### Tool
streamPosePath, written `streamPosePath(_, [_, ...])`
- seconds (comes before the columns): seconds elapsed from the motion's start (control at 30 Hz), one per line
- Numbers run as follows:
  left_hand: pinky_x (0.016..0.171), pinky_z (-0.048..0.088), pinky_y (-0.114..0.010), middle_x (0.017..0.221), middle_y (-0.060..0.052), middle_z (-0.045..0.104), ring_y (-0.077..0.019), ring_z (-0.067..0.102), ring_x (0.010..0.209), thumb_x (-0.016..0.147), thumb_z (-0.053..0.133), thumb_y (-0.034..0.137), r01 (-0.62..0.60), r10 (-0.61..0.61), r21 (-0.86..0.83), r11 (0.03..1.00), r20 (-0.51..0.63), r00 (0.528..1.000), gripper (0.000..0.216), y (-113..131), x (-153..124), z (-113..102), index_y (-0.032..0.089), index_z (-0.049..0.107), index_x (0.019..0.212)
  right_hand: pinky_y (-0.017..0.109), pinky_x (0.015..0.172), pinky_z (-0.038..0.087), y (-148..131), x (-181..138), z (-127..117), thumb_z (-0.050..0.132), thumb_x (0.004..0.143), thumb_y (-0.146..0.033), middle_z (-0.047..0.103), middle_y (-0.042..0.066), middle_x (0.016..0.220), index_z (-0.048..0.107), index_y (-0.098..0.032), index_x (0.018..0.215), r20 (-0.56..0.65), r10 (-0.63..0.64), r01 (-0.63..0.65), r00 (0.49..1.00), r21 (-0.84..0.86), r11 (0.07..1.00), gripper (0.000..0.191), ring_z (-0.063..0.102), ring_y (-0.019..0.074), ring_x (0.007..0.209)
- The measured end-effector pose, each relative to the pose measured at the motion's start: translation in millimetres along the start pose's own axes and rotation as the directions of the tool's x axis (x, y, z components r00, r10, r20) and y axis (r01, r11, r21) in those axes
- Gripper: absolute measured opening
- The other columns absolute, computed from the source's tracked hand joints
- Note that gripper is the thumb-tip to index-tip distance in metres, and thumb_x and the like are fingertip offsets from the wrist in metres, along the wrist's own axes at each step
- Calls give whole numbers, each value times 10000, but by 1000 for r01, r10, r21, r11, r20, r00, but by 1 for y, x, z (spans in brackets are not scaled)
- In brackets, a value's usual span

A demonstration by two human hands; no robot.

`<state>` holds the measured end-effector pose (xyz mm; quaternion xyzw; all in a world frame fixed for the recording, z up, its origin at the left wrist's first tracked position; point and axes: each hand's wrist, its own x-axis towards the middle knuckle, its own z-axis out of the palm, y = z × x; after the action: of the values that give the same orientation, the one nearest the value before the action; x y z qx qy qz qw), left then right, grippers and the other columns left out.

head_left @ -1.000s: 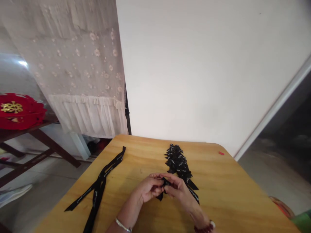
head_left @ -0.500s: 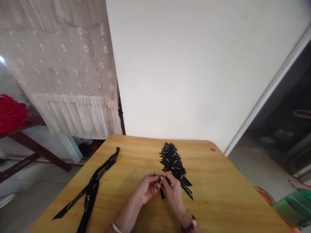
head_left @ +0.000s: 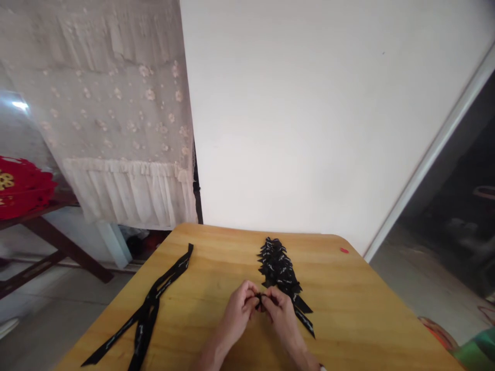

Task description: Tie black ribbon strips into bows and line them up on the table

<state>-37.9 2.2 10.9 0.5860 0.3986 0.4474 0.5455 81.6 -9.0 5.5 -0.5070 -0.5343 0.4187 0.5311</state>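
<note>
My left hand [head_left: 244,304] and my right hand [head_left: 279,307] meet over the near middle of the table. Between their pinched fingertips is a small piece of black ribbon [head_left: 260,298], gathered or looped; the fingers hide most of it. Just beyond my right hand lies a column of black ribbon bows [head_left: 276,263] with white lettering, overlapping one another. Two ribbon tails [head_left: 304,320] stick out at its near end. Over on the left, several long loose black ribbons [head_left: 149,301] with white lettering lie crossed on the wood.
The wooden table [head_left: 348,309] backs onto a white wall panel [head_left: 294,118]. A small red piece [head_left: 344,250] lies near its far right corner. At left hang a lace curtain [head_left: 135,123] and a red bundle [head_left: 27,185] on a dark wooden stand [head_left: 58,237]. Something green [head_left: 479,350] is low at right.
My hands have drawn level, fingertips facing each other, still pinching the ribbon. Its tail, which hung below them, is now out of sight. The view has tilted up slightly.
</note>
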Motion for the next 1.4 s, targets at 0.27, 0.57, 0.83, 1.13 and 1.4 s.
streamPosePath(0.27, [289, 210, -151, 511, 53, 512, -54, 384, 316, 669, 516, 230, 222, -221, -94, 971, 21, 975, 159, -2, 1, -1, 183, 396, 763, 185, 414, 239, -5, -3, 1, 631, 592, -225, 465, -42, 476, 516, -155, 525, 72, 209, -218, 975, 483, 848, 150, 356, 63, 428])
streamPosePath(0.57, [366, 385, -198, 553, 20, 534, -71, 453, 409, 548, 681, 268, 265, -247, -305, 915, 96, 964, 275, 4, -2, 2, 128, 517, 718, 183, 396, 197, -8, -2, -4, 657, 596, -261, 450, -61, 484, 540, -149, 551, 132, 204, -243, 970, 531, 812, 168, 310, 42, 399])
streamPosePath(0.83, [384, 414, -213, 468, 34, 508, -71, 449, 378, 532, 679, 223, 271, -263, -219, 937, 65, 963, 185, 1, -1, 3, 109, 549, 600, 192, 392, 191, -4, 0, -8, 584, 662, -284, 414, -66, 448, 537, -144, 556, 118, 72, -100, 990, 259, 961, 182, 286, 45, 389])
streamPosePath(1.13, [430, 437, -186, 580, -9, 606, -62, 505, 411, 547, 677, 133, 384, -348, -397, 834, 162, 923, 134, 0, -2, -4, 96, 593, 644, 186, 410, 227, -7, -2, -10, 583, 665, -258, 456, -61, 468, 563, -148, 578, 159, 69, -115, 985, 298, 948, 142, 323, 50, 411])
streamPosePath(1.4, [434, 465, -160, 607, -38, 634, -49, 513, 398, 583, 607, -2, 538, -468, -592, 600, 285, 836, 145, -4, -1, -12, 89, 591, 695, 172, 488, 323, -10, -4, -12, 637, 592, -168, 510, -46, 559, 575, -160, 608, 299, 189, -331, 935, 553, 765, 64, 454, 68, 511])
